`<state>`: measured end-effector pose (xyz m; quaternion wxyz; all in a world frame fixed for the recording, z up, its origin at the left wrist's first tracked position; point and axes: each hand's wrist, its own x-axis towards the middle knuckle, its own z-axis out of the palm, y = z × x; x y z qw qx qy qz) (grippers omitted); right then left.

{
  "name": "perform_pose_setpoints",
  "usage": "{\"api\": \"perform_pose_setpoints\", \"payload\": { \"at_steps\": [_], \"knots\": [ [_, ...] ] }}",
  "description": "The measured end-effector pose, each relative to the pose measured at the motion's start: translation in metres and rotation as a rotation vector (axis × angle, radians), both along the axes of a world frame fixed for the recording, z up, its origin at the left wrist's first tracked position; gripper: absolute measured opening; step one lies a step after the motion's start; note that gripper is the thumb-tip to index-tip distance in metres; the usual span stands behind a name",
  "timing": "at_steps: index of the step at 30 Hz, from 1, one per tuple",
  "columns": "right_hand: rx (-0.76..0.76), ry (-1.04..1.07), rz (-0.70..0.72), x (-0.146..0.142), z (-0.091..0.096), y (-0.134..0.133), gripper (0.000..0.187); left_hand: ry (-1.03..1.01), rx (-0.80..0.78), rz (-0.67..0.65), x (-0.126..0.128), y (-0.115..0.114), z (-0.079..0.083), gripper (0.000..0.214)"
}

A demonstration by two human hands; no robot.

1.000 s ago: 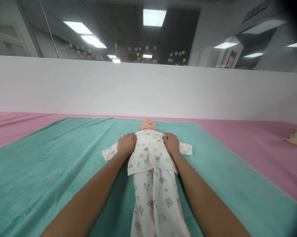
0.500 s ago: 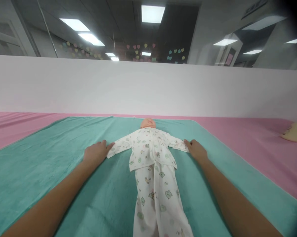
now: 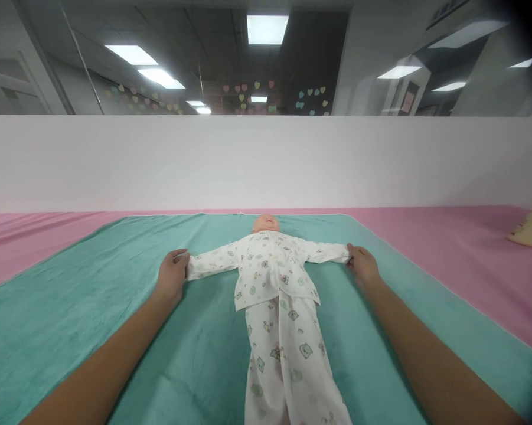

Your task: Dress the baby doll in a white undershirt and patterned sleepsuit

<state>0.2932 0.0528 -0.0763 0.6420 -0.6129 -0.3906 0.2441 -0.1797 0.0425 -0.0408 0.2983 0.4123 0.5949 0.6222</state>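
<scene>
A baby doll (image 3: 266, 224) lies on its back on a teal blanket (image 3: 115, 283), its head toward the far wall. It wears a white printed shirt (image 3: 272, 268) and matching white pants (image 3: 287, 360). My left hand (image 3: 173, 273) pinches the cuff of the sleeve on the left of the view. On the other side, my right hand (image 3: 363, 264) grips the opposite sleeve's cuff between thumb and fingers. Both sleeves stretch outward, nearly straight. The doll's own hands are hidden, and its feet are out of frame.
Pink cloth (image 3: 478, 265) lies under the blanket and shows along both sides. A pale yellow object (image 3: 531, 229) rests at the far right edge. Behind the bed stands a low white wall (image 3: 257, 162) with glass above it.
Both hands have moved outward, drawing the sleeves wider and straighter. The right-hand sleeve has come up to a more level line. The camera view has tilted slightly.
</scene>
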Motion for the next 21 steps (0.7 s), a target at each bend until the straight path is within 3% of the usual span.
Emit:
{"api": "perform_pose_setpoints", "payload": {
  "at_steps": [3,9,13,17,21],
  "knots": [
    [0.057,0.152,-0.004,0.008,-0.002,0.004,0.031,-0.114,0.043,0.022,-0.013,0.006,0.002,0.034],
    [0.04,0.177,-0.013,0.028,-0.006,0.009,0.025,-0.058,0.055,0.184,-0.036,0.013,0.009,0.025],
    [0.054,0.227,0.036,0.033,-0.008,0.009,0.019,-0.019,0.038,0.189,-0.033,0.01,0.017,0.022],
    [0.103,0.206,0.011,0.03,-0.008,0.008,0.021,0.153,0.054,0.256,-0.025,-0.002,0.032,0.018],
    [0.022,0.127,-0.033,0.029,-0.007,0.008,0.022,0.232,-0.008,0.251,-0.022,-0.011,0.037,0.016]
  ]
}}
